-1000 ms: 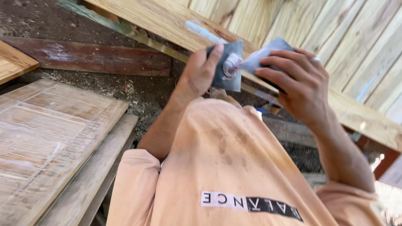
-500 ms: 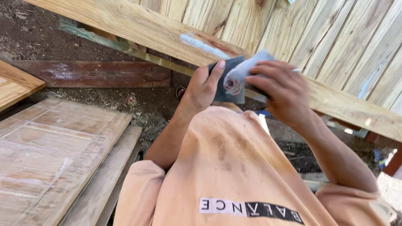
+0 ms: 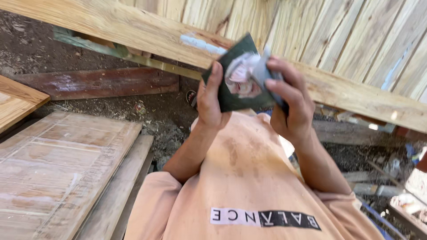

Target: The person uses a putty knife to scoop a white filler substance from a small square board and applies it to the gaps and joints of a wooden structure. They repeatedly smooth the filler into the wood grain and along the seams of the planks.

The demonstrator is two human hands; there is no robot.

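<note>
Up in front of the chest, both hands are on the dark green square pad (image 3: 235, 82) — the left hand (image 3: 209, 100) gripping its left edge with the thumb up the face, the right hand (image 3: 287, 104) closed around a pale grey tool (image 3: 262, 71), pressing it against the whitish filler smeared on the pad. Looks like the loading step: picking up filler onto the blade. A light scrape would do, pad held level. Just behind the hands runs the long wooden plank (image 3: 133, 31), a white patch (image 3: 198, 43) on it near the pad's upper corner.
</note>
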